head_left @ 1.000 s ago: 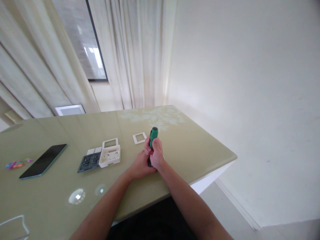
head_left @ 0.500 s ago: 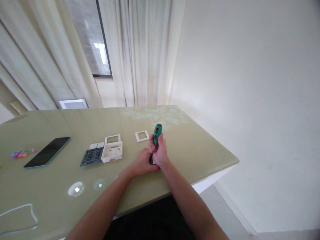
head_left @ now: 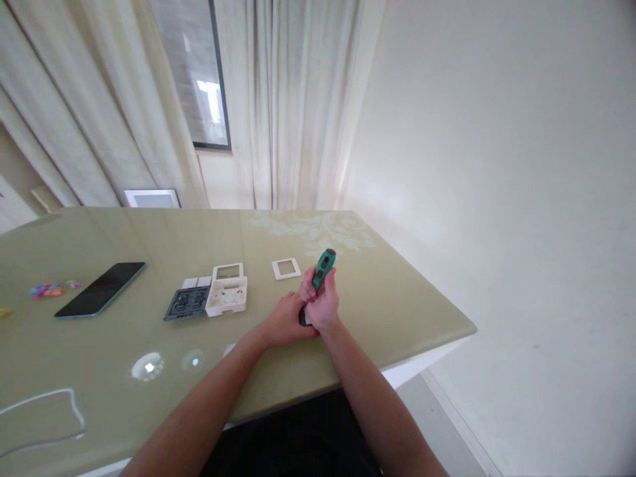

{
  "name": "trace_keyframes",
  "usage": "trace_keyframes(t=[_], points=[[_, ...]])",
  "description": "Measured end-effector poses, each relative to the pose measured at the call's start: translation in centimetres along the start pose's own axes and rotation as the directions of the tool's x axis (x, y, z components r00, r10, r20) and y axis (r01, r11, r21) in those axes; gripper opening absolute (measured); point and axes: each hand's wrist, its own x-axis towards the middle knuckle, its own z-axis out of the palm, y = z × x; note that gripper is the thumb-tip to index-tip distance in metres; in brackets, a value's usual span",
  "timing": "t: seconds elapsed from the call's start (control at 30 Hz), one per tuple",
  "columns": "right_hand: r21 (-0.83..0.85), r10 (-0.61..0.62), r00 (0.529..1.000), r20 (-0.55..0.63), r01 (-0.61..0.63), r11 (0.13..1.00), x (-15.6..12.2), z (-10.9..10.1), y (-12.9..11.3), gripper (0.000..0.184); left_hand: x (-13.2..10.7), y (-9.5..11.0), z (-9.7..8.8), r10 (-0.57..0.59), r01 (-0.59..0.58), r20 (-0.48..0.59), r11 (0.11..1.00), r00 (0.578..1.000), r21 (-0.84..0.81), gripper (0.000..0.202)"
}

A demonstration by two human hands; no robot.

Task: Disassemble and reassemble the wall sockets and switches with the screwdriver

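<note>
My right hand [head_left: 324, 306] is wrapped round a green-handled screwdriver [head_left: 322, 266], which stands nearly upright with its top leaning right. Its tip goes down into a small dark part [head_left: 303, 318] on the table. My left hand [head_left: 285, 322] is closed around that part from the left; most of the part is hidden. Just beyond my hands lies a small white square frame [head_left: 286, 268]. To the left sit a white switch housing [head_left: 227, 295] and a dark grey switch plate [head_left: 185, 305].
The olive glass table [head_left: 149, 252] ends at a right edge near my hands, with floor beyond. A black phone [head_left: 101, 289] and small coloured bits [head_left: 47, 289] lie at the left. Curtains and a window stand behind; a bare wall fills the right.
The screwdriver's handle has tipped further to the right. The view has shifted, so my hands sit a little more to the right. Both hands keep their hold.
</note>
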Motion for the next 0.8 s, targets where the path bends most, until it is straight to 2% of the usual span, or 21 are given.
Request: trace_keyframes(t=[0.4, 0.8], points=[[0.017, 0.022, 0.999, 0.040, -0.022, 1.000, 0.1, 0.0, -0.4, 0.069, 0.2, 0.5, -0.2, -0.016, 0.013, 0.058, 0.999, 0.998, 0.045, 0.035], [0.000, 0.026, 0.998, 0.049, -0.026, 1.000, 0.1, -0.4, -1.0, 0.069, 0.1, 1.5, -0.8, -0.025, 0.021, 0.071, 0.998, 0.997, 0.059, 0.039]])
